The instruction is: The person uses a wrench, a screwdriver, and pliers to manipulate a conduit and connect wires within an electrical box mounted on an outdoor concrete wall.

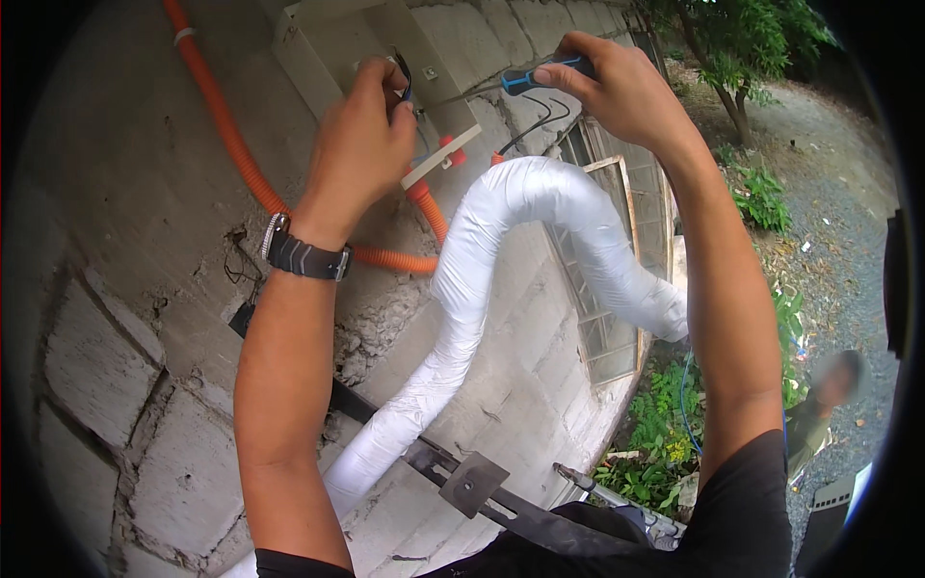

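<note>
In my right hand [617,91] is a screwdriver [540,77] with a black and blue handle, its fingers closed around it. The thin metal shaft runs left toward my left hand [361,144], which wears a dark-strapped watch [306,252]. My left fingers are pinched on thin dark wires [402,65] inside an open beige electrical box [313,48]; the fingers partly hide the wires, and where the screwdriver's tip rests is unclear. Beneath the box, a red fitting joins an orange corrugated conduit [430,214].
A thick white-wrapped pipe [462,308] curves between my arms. Another orange conduit [217,106] crosses the concrete wall [106,356]. Black wires [530,130] stick out near a window frame [617,270]. A metal bracket [474,485] lies below. A person [819,405] is at right, by plants.
</note>
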A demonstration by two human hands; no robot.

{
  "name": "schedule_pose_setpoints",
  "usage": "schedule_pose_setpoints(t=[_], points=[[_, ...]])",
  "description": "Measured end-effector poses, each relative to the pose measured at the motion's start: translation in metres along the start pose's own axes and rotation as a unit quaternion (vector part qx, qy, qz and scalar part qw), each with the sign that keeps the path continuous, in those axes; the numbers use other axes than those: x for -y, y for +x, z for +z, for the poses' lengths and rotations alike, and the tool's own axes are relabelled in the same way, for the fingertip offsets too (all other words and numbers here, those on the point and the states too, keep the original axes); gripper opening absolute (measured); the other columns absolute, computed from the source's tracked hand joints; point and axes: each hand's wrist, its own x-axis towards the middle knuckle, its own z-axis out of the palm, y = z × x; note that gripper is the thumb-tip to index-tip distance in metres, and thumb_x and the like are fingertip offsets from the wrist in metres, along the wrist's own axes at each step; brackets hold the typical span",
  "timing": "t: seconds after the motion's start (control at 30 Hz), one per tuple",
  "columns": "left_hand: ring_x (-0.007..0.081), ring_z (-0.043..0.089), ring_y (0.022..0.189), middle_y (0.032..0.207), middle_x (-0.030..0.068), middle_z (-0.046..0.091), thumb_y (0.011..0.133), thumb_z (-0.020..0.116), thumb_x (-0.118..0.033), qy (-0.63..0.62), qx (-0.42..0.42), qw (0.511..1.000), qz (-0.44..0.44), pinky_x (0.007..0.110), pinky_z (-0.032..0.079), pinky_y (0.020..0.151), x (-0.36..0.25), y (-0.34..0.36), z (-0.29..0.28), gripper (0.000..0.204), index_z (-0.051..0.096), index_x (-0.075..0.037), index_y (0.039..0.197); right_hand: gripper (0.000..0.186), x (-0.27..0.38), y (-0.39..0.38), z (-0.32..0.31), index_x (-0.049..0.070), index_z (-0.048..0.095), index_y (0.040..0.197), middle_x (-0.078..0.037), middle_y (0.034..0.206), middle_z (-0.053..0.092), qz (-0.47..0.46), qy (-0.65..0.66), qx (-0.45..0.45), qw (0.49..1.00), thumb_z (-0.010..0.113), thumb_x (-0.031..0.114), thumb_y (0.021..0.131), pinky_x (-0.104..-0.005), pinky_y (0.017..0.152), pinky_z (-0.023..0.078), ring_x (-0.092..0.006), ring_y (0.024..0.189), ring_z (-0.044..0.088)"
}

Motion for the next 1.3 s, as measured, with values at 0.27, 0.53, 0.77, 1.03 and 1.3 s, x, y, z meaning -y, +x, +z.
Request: schedule_pose_setpoints(t=[0.27, 0.53, 0.77, 1.03, 1.3], points=[[0.0341, 0.068, 0.100, 0.109, 0.0134, 0.069, 0.088, 0.068, -0.008, 0.267, 0.030, 0.957, 0.105, 0.046, 0.058, 0.079, -0.024, 0.006, 0.009, 0.016, 0.068, -0.001, 0.103, 0.042, -0.028, -0.009, 0.014, 0.007, 0.062, 0.123, -0.019, 0.110, 0.068, -0.199, 0.009, -0.081, 0.977, 0.070, 0.039, 0.097, -0.0501, 0.079, 0.050, -0.0412, 0.096, 0.065], [0.0386, 0.062, 0.109, 0.112, 0.0208, 0.062, 0.088, 0.057, 0.002, 0.100, -0.040, 0.989, 0.106, 0.046, 0.054, 0.094, -0.046, -0.003, 0.064, 0.032, 0.061, 0.006, 0.120, 0.023, -0.017, -0.014, 0.004, 0.004, 0.059, 0.117, -0.016, 0.100, 0.066, -0.202, 0.057, -0.046, 0.977, 0.066, 0.020, 0.101, -0.0435, 0.082, 0.053, -0.0382, 0.097, 0.066], [0.0395, 0.059, 0.113, 0.114, 0.0216, 0.064, 0.088, 0.055, 0.004, -0.001, -0.089, 0.990, 0.112, 0.045, 0.051, 0.098, -0.024, 0.021, 0.090, 0.038, 0.062, 0.004, 0.125, 0.013, 0.009, -0.008, -0.006, 0.002, 0.061, 0.110, -0.013, 0.105, 0.065, -0.099, 0.203, -0.001, 0.974, 0.064, 0.011, 0.101, -0.0359, 0.081, 0.052, -0.0331, 0.092, 0.066], [0.0325, 0.064, 0.106, 0.102, 0.0150, 0.069, 0.089, 0.059, -0.006, 0.032, -0.049, 0.991, 0.122, 0.044, 0.055, 0.094, -0.018, 0.027, 0.118, 0.014, 0.067, -0.001, 0.099, 0.024, -0.010, -0.005, 0.003, 0.000, 0.060, 0.117, -0.016, 0.096, 0.066, -0.147, 0.045, -0.024, 0.988, 0.068, 0.016, 0.100, -0.0340, 0.079, 0.050, -0.0278, 0.087, 0.065], [0.0290, 0.069, 0.093, 0.092, 0.0104, 0.069, 0.090, 0.061, -0.009, 0.105, -0.072, 0.983, 0.133, 0.040, 0.062, 0.078, -0.006, 0.028, 0.117, 0.008, 0.066, -0.005, 0.094, 0.032, 0.025, -0.006, -0.024, 0.004, 0.059, 0.117, -0.006, 0.088, 0.063, 0.231, 0.277, 0.106, 0.927, 0.066, 0.033, 0.104, -0.0231, 0.059, 0.044, -0.0093, 0.063, 0.057]])
